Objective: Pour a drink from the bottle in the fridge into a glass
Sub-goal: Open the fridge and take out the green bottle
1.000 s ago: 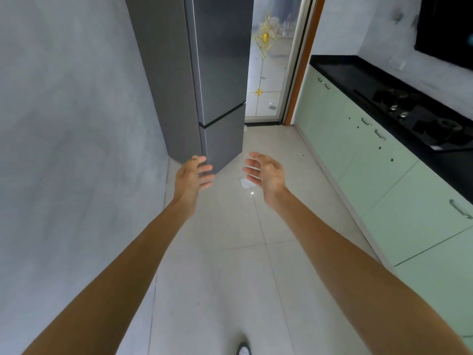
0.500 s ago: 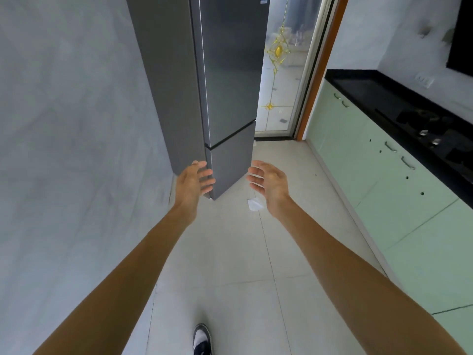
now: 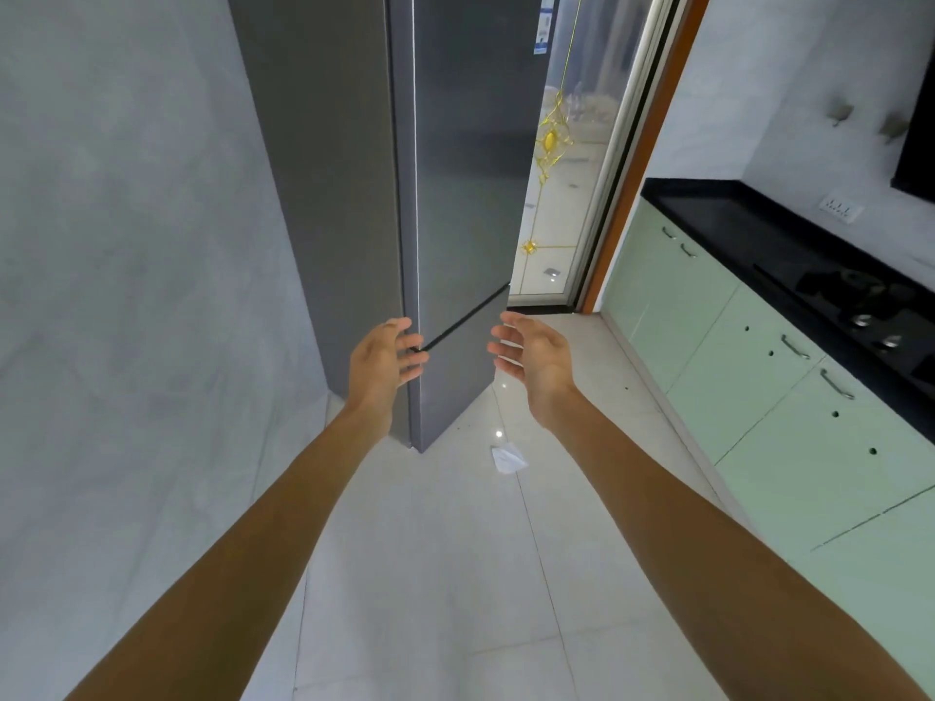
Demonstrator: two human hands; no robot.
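A tall grey fridge (image 3: 465, 159) stands straight ahead with both doors closed; a dark seam divides the upper door from the lower one. My left hand (image 3: 387, 361) reaches out with loosely spread fingers, level with that seam at the fridge's near corner, and holds nothing. My right hand (image 3: 534, 354) is stretched forward to the right of the fridge front, palm turned inward, fingers relaxed and empty. No bottle or glass is in sight.
A grey wall (image 3: 126, 270) runs along the left. Pale green cabinets (image 3: 759, 376) with a black countertop (image 3: 749, 220) and hob line the right. A glass door (image 3: 561, 204) is behind the fridge. A white scrap of paper (image 3: 507, 457) lies on the tiled floor.
The fridge has come closer and larger in view. Both hands have risen from near the fridge's base to the level of the door seam.
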